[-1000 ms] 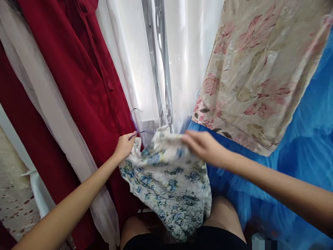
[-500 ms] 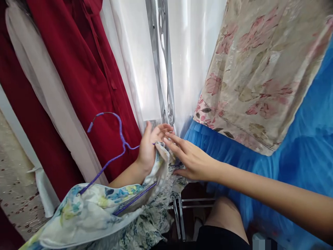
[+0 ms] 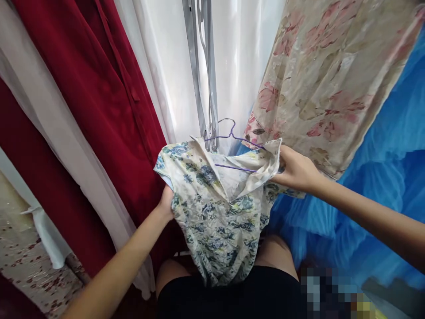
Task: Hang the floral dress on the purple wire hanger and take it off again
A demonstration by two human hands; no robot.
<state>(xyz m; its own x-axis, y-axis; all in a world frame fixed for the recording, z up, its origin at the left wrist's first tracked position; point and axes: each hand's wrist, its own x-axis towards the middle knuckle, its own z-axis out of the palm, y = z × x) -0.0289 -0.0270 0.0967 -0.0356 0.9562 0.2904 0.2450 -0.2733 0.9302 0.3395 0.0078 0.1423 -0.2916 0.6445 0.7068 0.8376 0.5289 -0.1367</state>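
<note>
A white floral blouse (image 3: 215, 221) with blue and yellow flowers hangs upright in front of me, its V-neck facing my body. Inside its neckline sits a purple wire hanger (image 3: 231, 133); the hook sticks up above the collar and the lower bar shows through the opening. My right hand (image 3: 295, 170) is closed on the neckline and shoulder at the right. At the left side, below the sleeve, my left hand (image 3: 167, 203) grips the blouse, most of its fingers hidden behind the cloth.
Dark red garments (image 3: 129, 146) and a pale one (image 3: 69, 110) hang on the left. A metal rack (image 3: 199, 66) stands before a white curtain (image 3: 166, 57). On the right are a pink-flowered beige garment (image 3: 318, 79) and blue tulle (image 3: 375, 186).
The blouse has turned from lying sideways to upright facing me, and the hanger has swung right with it. My hands have moved apart, left hand to its side, right hand to its neckline.
</note>
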